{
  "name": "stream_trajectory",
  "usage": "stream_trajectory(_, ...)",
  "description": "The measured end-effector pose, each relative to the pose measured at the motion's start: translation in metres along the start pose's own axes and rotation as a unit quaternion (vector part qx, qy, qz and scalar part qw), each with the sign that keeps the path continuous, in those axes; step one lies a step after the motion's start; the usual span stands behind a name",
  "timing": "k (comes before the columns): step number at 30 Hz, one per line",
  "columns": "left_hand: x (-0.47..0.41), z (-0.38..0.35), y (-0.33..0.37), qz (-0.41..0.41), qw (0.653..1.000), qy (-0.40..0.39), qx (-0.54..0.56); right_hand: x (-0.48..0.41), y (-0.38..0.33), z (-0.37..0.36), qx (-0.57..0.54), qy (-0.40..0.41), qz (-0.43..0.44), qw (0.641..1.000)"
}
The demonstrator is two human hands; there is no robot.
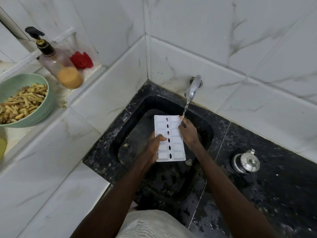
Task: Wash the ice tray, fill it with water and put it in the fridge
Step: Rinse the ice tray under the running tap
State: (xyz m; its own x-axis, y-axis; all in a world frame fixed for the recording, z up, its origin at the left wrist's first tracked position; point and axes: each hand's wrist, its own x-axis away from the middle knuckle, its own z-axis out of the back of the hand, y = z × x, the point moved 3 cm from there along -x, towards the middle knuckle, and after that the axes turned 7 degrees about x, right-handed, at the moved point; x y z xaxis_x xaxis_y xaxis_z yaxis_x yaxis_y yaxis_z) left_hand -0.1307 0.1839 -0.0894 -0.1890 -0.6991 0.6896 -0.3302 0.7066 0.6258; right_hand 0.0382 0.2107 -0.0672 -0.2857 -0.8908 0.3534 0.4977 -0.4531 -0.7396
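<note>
In the head view, the ice tray (176,146) hung over the sink (133,121) between the hands, long axis pointing away, the left hand (154,146) gripping its near-left edge and the right hand (187,133) pinching its far-right edge under the tap (193,88).

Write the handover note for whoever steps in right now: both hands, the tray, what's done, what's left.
Left hand: grips the ice tray at its near left edge, thumb on top.
Right hand: holds the tray's far right edge, in the water stream.
The tray is held over the black sink. The tap is running onto its far right corner.
Done: washing has begun.
Left: finish washing, fill the tray with water, put it in the fridge (not in view).
</note>
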Motion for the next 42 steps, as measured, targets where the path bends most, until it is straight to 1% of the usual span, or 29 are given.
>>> stream_trajectory(4,0.001,-0.004,-0.009,0.011,1.000,-0.010,0.013,-0.002,0.012,0.003,-0.081,-0.045,-0.043,0.995)
stream_trajectory(7,0.001,-0.011,-0.009,0.001,1.000,-0.012,0.024,0.000,0.018,0.004,-0.132,-0.078,-0.060,0.986)
stream_trajectory(8,0.000,-0.012,-0.007,-0.003,0.999,-0.007,0.032,0.004,0.019,0.004,-0.130,-0.086,-0.054,0.986)
stream_trajectory(11,-0.003,-0.012,-0.001,-0.016,0.999,-0.001,0.047,0.019,0.014,0.008,-0.064,-0.085,-0.020,0.994)
stream_trajectory(16,-0.002,-0.018,-0.007,-0.005,0.999,-0.026,0.039,0.017,0.012,0.017,-0.043,-0.063,0.018,0.997)
stream_trajectory(19,-0.003,-0.018,-0.001,-0.022,0.999,-0.021,0.040,0.019,0.012,0.018,-0.042,-0.088,0.016,0.995)
stream_trajectory(23,-0.006,-0.010,0.008,-0.028,0.998,0.015,0.062,0.030,0.013,0.017,-0.002,-0.114,0.041,0.993)
stream_trajectory(28,-0.004,-0.012,-0.002,-0.013,0.998,-0.007,0.065,0.037,0.008,0.023,-0.021,-0.112,0.031,0.993)
stream_trajectory(31,-0.010,-0.007,0.002,-0.034,0.997,0.018,0.073,0.045,0.009,0.020,0.031,-0.128,0.056,0.990)
stream_trajectory(34,-0.013,-0.001,0.007,-0.041,0.994,0.037,0.096,0.050,0.018,0.019,0.037,-0.132,0.063,0.989)
stream_trajectory(36,-0.013,-0.004,0.005,-0.044,0.994,0.034,0.099,0.048,0.020,0.021,0.035,-0.126,0.064,0.989)
stream_trajectory(40,-0.015,-0.014,-0.002,-0.040,0.992,-0.004,0.115,0.041,0.014,0.026,0.031,-0.104,0.059,0.992)
stream_trajectory(42,-0.020,-0.011,0.002,-0.044,0.991,0.009,0.129,0.043,0.013,0.025,0.034,-0.115,0.072,0.990)
